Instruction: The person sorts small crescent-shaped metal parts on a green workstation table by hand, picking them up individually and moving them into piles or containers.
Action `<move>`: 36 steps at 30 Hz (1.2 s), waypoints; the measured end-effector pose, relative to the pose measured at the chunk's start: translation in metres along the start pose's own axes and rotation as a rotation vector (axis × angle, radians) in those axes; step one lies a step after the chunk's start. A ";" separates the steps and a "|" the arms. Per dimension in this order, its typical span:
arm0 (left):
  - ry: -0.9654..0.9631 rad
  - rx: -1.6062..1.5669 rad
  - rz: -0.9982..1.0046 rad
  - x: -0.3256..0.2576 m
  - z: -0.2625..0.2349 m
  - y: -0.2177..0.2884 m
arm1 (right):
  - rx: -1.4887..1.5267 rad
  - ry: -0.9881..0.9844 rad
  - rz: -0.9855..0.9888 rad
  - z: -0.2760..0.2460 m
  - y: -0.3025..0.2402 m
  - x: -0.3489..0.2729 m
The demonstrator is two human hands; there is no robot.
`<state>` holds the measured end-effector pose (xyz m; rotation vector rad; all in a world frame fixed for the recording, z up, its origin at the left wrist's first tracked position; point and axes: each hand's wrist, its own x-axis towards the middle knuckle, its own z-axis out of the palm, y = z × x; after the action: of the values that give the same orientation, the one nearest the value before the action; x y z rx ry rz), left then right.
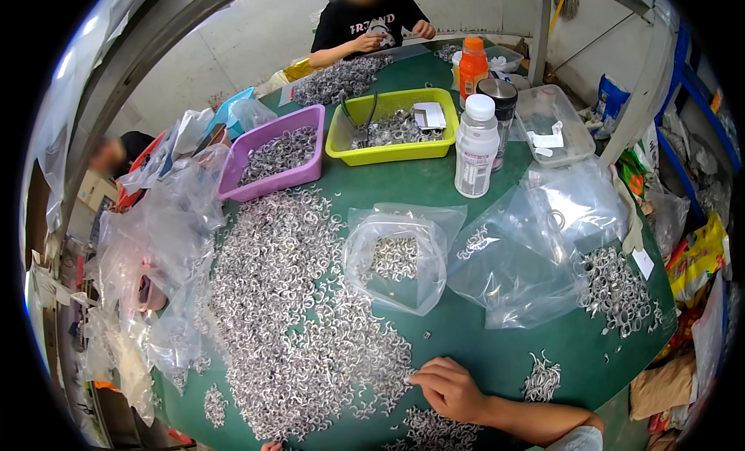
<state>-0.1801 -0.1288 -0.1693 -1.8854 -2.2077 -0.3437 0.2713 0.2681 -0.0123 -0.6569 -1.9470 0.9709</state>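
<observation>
A wide heap of small curved silver metal pieces (287, 311) covers the left middle of the green table (481, 350). At the heap's right edge is my right hand (454, 390), its fingers bent and pressed together. Its fingertips touch the outermost pieces, and whatever they may pinch is too small to make out. Just below that hand lies a darker pile of similar pieces (438, 431). Of my left hand (272, 446) only a bit of finger shows at the lower edge. An opened clear plastic bag (431, 284) with curved pieces inside stands beyond my right hand.
Behind the heap stand a purple basin (314, 168) and a yellow-green basin (388, 153) holding metal parts. Bottles (476, 152) and a clear tub (578, 144) stand at the back right. Metal rings (617, 288) lie right. Plastic bags (163, 226) crowd the left edge. A person (372, 24) sits opposite.
</observation>
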 end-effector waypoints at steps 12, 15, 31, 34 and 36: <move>0.005 -0.227 -0.100 0.017 -0.013 0.023 | 0.009 0.015 0.010 0.001 0.000 0.001; 0.309 -0.158 -0.145 -0.002 0.005 0.028 | 0.006 0.014 0.006 0.000 0.000 0.001; 0.359 -0.304 -0.378 0.028 -0.021 0.087 | 0.027 0.025 0.012 0.002 0.003 -0.001; 0.300 -0.229 -0.366 0.020 -0.023 0.079 | 0.033 0.020 0.010 0.001 0.002 0.000; 0.317 -0.215 -0.382 0.013 -0.017 0.074 | 0.040 0.019 0.013 0.001 0.002 0.001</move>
<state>-0.1087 -0.1110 -0.1460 -1.3624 -2.3641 -0.9095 0.2699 0.2692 -0.0141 -0.6542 -1.9041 1.0052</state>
